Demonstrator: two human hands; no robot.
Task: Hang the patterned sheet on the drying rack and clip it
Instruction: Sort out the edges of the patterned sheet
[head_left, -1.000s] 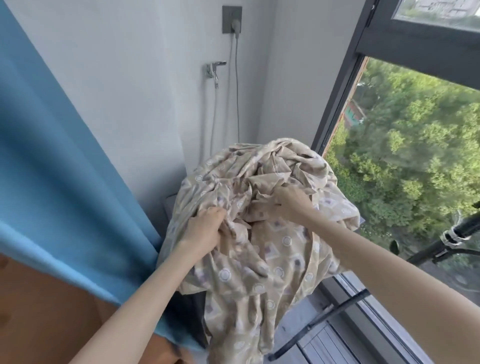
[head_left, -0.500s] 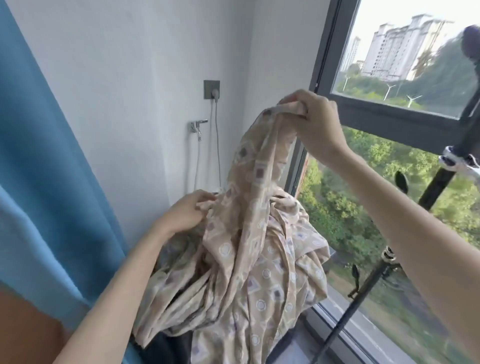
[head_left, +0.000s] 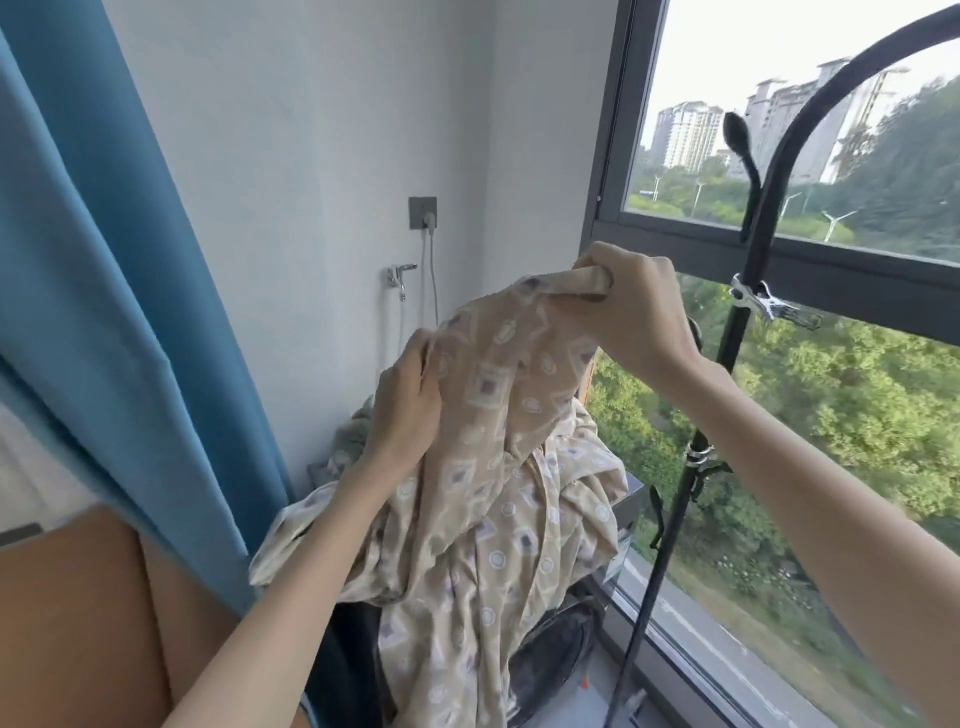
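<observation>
The right hand is clenched round a bunched edge of the sheet and holds it up in front of the window. The left hand grips a fold lower down and to the left. A short stretch of cloth is drawn up between them. Most of the sheet lies heaped below, over something dark that I cannot make out.

None of it is on the rack yet. The rack's black pole stands just right of the right wrist, and a metal clip is clamped on the pole near that hand.

The bulk is the main risk. Only a corner is lifted, so the weight of the heap could drag cloth out of either grip. It could also pull the sheet back off the bar if it is draped unevenly.

The edge is bunched rather than spread (a twisted sheet hangs like a rope), so folds might get clipped together.

The rack looks slender, and a heavy load thrown on one side might tip it toward the glass. The trailing cloth could also snag on the hooks lower on the pole.

Taking the clip means freeing one hand, and that is when the sheet is likeliest to slide.
</observation>
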